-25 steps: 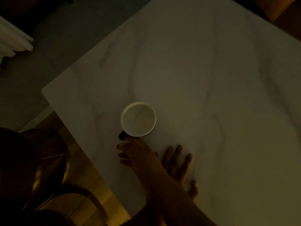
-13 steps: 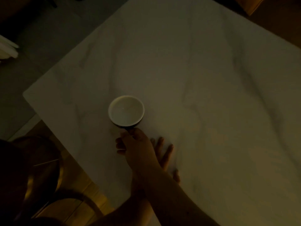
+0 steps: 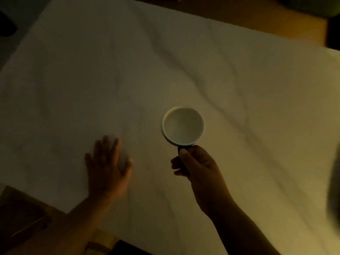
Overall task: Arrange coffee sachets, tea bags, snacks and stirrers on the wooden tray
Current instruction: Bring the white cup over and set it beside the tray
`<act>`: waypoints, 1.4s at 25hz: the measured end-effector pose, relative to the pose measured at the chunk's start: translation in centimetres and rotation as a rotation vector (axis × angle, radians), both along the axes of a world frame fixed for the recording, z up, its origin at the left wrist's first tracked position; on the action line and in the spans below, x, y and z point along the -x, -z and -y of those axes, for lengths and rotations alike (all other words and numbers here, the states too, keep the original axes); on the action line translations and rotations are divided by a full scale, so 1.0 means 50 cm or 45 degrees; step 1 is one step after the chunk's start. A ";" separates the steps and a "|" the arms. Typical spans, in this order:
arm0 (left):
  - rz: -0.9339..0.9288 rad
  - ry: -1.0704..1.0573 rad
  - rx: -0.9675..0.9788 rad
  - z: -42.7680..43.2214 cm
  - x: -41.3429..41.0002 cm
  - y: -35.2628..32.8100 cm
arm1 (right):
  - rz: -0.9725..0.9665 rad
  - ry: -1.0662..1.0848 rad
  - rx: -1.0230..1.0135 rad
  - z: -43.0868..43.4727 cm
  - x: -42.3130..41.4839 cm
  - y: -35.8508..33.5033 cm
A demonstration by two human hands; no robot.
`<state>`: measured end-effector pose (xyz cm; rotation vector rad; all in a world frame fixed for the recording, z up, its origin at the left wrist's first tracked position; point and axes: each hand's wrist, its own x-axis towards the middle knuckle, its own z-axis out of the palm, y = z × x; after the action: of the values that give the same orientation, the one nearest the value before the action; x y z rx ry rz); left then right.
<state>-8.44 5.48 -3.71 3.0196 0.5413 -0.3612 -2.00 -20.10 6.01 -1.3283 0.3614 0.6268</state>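
The right hand's fingers (image 3: 181,163) pinch the dark handle (image 3: 181,148) of the white mug (image 3: 183,125), thumb on top, the others curled beneath — the same grasp as half a second ago, though then the two forearms crossed and the left hand lay half hidden under the right one. Now the arms are uncrossed: the right hand (image 3: 196,166) sits just below the mug, and the left hand (image 3: 107,168) lies well apart to the left, fingers spread and released, palm flat on the marble table (image 3: 257,100), holding nothing. The view has swung too; the table fills nearly the whole frame, and the mug stands nearer the middle of the tabletop, no longer close to its left edge.

The mug stands upright on the table, handle pointing toward the person. Its inside is pale and looks empty, with a thin light rim — the dim yellowish light and some blur hide finer detail.
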 end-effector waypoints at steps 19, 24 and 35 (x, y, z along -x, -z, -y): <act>0.066 1.344 0.100 0.911 -0.113 0.012 | -0.194 1.518 -0.181 0.605 0.407 0.030; 0.134 1.372 0.092 0.951 -0.120 0.025 | -0.273 1.783 -0.178 0.635 0.413 0.061; 0.205 1.390 0.070 0.945 -0.126 0.041 | -0.325 1.920 -0.255 0.623 0.392 0.103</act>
<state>-2.12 -41.75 -5.78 2.9231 -1.1391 -0.1356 -21.60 -51.27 0.88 -0.4845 1.2812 -0.4531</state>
